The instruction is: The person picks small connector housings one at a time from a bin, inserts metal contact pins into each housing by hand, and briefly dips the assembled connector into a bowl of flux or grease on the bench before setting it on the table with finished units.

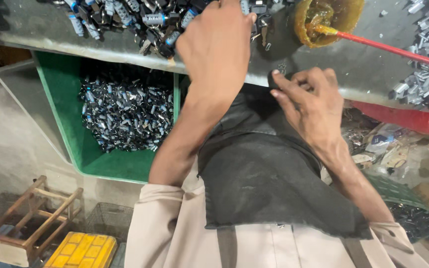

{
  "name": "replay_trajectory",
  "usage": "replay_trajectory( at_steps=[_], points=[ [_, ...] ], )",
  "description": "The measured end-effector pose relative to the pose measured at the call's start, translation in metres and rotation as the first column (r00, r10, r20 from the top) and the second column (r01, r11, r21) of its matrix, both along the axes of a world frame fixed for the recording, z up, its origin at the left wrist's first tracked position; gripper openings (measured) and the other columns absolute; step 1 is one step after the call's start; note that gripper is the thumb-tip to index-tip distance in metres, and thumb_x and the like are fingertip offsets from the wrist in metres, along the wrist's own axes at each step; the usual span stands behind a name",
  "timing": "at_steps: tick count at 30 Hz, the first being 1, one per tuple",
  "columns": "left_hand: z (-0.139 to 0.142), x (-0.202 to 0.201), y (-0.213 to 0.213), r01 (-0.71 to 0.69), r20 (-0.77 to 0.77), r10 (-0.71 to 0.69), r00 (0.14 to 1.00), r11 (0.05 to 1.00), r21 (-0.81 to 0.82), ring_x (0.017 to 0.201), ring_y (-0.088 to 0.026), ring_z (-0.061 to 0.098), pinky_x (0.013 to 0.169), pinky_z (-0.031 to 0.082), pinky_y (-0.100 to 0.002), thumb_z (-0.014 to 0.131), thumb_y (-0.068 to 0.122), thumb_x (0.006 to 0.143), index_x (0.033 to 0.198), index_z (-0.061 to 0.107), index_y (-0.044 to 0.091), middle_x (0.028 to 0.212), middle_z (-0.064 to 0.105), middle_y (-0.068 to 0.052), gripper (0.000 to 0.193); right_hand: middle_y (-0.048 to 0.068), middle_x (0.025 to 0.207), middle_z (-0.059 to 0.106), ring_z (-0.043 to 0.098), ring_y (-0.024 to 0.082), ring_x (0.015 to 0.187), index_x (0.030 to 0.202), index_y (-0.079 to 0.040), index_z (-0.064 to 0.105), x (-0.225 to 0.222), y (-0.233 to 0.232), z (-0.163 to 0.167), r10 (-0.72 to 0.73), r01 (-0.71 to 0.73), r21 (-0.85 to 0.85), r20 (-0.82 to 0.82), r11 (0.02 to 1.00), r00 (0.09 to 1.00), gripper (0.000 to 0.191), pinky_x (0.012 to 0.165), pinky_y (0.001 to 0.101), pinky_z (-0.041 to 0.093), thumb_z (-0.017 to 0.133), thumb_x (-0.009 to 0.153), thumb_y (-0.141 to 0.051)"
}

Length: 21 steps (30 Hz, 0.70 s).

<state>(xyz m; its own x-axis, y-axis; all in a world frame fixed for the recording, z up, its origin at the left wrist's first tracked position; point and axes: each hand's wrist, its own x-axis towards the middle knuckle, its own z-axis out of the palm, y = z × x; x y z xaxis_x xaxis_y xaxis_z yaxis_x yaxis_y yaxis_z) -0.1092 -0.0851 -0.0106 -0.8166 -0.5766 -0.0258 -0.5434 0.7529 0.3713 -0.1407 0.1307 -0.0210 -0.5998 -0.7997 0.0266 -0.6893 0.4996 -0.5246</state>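
Dark apron cloth (259,173) lies closest, and above it the right hand (311,101) pinches a small dark part (275,74) between thumb and curled fingers at the worktop's (333,69) near edge. The left hand (219,42) reaches into the heap of small metal lock parts (125,15), its fingers hidden, so I cannot tell their grip. Picking looks under way; room is tight between the grease bowl (328,20), its red-handled brush (393,49) and the green bin (70,119) below the edge.
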Motion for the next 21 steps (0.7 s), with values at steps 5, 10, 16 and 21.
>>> replay_trajectory(
  at_steps=[5, 10, 16, 21],
  points=[
    [-0.020, -0.011, 0.001, 0.043, 0.051, -0.044, 0.998, 0.999, 0.021, 0.079, -0.040, 0.073, 0.062, 0.056, -0.051, 0.076, 0.026, 0.089, 0.101, 0.062, 0.002, 0.086, 0.074, -0.017, 0.030, 0.001, 0.099, 0.059, 0.052, 0.023, 0.090, 0.124, -0.021, 0.079, 0.002, 0.000, -0.013, 0.061, -0.062, -0.008, -0.091, 0.998, 0.994, 0.035, 0.070, 0.0355, 0.049, 0.087, 0.091, -0.010],
    [-0.019, -0.010, 0.011, 0.021, 0.092, -0.021, 0.996, 1.000, -0.005, 0.077, -0.037, 0.075, 0.061, 0.058, -0.049, 0.079, 0.026, 0.083, 0.099, 0.062, 0.001, 0.085, 0.075, -0.016, 0.033, 0.000, 0.099, 0.064, 0.055, 0.025, 0.094, 0.114, -0.018, 0.079, 0.000, 0.003, -0.022, 0.059, -0.071, -0.176, -0.075, 0.982, 0.995, 0.031, 0.071, 0.0371, 0.047, 0.089, 0.088, -0.003],
    [-0.028, -0.011, 0.018, 0.029, 0.158, -0.023, 0.987, 0.999, -0.035, 0.079, -0.035, 0.075, 0.063, 0.059, -0.047, 0.077, 0.021, 0.085, 0.097, 0.062, 0.003, 0.084, 0.074, -0.015, 0.026, 0.003, 0.106, 0.073, 0.069, 0.023, 0.103, 0.111, -0.009, 0.074, 0.002, 0.013, -0.011, -0.039, 0.091, -0.277, 0.186, 0.956, 0.982, 0.024, 0.089, 0.0342, 0.056, 0.082, 0.094, 0.005],
    [-0.007, -0.008, 0.009, 0.095, 0.133, -0.096, 0.986, 0.995, 0.014, 0.082, -0.036, 0.073, 0.064, 0.056, -0.050, 0.078, 0.024, 0.083, 0.098, 0.063, 0.005, 0.089, 0.074, -0.013, 0.028, 0.008, 0.104, 0.073, 0.071, 0.017, 0.092, 0.106, -0.002, 0.069, 0.012, 0.014, -0.004, -0.200, 0.363, -0.241, 0.513, 0.900, 0.835, 0.012, 0.084, 0.0280, 0.057, 0.079, 0.099, -0.001]
  ],
)
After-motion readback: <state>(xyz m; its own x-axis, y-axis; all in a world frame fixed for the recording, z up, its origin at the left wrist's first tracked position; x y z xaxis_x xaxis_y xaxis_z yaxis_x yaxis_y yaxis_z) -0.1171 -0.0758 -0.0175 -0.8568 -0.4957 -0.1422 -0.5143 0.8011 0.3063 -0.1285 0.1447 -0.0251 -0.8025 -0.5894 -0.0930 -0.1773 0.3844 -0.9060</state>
